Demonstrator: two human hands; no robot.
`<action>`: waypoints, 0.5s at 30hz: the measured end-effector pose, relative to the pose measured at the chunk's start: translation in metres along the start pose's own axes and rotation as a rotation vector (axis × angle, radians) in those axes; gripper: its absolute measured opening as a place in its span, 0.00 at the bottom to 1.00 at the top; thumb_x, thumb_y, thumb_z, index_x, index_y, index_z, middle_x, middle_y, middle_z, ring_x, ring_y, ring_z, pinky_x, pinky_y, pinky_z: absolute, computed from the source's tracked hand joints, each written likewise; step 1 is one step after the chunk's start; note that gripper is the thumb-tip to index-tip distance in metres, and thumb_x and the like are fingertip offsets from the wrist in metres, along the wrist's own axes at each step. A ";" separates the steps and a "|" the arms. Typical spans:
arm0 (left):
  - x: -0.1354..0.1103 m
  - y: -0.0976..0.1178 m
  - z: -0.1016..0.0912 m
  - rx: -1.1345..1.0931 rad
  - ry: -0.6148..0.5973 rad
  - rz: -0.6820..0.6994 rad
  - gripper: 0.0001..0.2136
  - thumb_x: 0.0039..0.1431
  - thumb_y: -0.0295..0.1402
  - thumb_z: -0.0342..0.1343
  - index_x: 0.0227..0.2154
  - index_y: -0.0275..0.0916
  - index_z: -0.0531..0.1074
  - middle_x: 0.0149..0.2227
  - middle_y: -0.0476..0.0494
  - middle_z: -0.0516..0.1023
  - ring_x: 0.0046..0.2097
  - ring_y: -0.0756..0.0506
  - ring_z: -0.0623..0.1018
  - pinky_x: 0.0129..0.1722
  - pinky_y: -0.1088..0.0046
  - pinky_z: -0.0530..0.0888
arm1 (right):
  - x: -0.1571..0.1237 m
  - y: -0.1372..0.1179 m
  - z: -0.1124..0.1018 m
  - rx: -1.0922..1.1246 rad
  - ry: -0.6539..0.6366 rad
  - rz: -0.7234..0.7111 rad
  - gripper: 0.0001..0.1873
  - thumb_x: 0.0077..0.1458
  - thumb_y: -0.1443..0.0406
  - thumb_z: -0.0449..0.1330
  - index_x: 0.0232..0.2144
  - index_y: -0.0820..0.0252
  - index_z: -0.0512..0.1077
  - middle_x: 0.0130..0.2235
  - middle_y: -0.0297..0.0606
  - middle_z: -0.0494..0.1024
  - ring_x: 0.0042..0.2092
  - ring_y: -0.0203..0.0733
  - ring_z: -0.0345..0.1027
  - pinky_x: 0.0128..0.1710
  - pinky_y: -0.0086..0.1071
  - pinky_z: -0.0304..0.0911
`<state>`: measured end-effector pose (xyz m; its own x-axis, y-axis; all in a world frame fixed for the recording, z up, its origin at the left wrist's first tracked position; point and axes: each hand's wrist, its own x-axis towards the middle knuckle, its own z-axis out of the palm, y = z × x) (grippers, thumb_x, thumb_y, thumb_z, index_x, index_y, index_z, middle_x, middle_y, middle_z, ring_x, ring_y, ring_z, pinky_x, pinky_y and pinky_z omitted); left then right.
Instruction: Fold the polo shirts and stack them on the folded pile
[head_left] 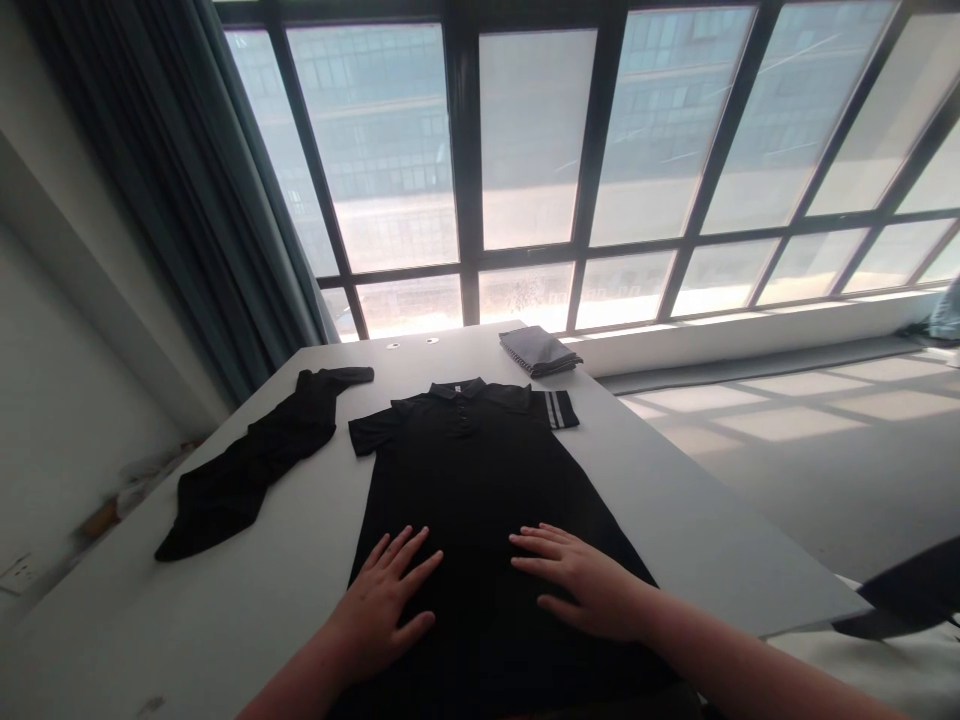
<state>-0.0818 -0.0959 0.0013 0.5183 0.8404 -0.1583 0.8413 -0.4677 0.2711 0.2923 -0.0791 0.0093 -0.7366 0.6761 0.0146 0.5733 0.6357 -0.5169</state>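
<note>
Black polo [480, 470] on white table [679, 525], window wall [534, 140]

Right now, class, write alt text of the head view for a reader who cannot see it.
The left hand and right hand lie flat and open on a black polo shirt laid out on a white table. A dark garment lies to its left, and a folded grey cloth sits at the far edge below a window.

White table [675, 520] with spread black polo shirt [480, 470], crumpled black garment [255, 470], folded grey cloth [538, 350]
</note>
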 end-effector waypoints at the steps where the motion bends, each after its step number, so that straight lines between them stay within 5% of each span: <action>1: 0.000 0.000 0.000 -0.003 -0.001 -0.004 0.34 0.69 0.51 0.55 0.74 0.65 0.49 0.78 0.53 0.39 0.77 0.31 0.45 0.74 0.38 0.49 | 0.000 0.000 0.000 -0.002 0.000 0.004 0.30 0.65 0.61 0.61 0.69 0.48 0.69 0.72 0.38 0.58 0.74 0.54 0.49 0.75 0.56 0.43; 15: -0.001 0.000 0.000 -0.014 -0.017 -0.011 0.33 0.70 0.53 0.52 0.74 0.63 0.51 0.78 0.52 0.40 0.77 0.31 0.46 0.73 0.36 0.49 | -0.001 -0.002 0.001 0.047 0.016 0.014 0.32 0.62 0.63 0.62 0.68 0.49 0.70 0.71 0.39 0.59 0.74 0.55 0.49 0.76 0.56 0.42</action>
<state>-0.0825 -0.0965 0.0018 0.5119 0.8405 -0.1777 0.8446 -0.4547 0.2825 0.2915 -0.0818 0.0098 -0.7223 0.6912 0.0207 0.5661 0.6082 -0.5564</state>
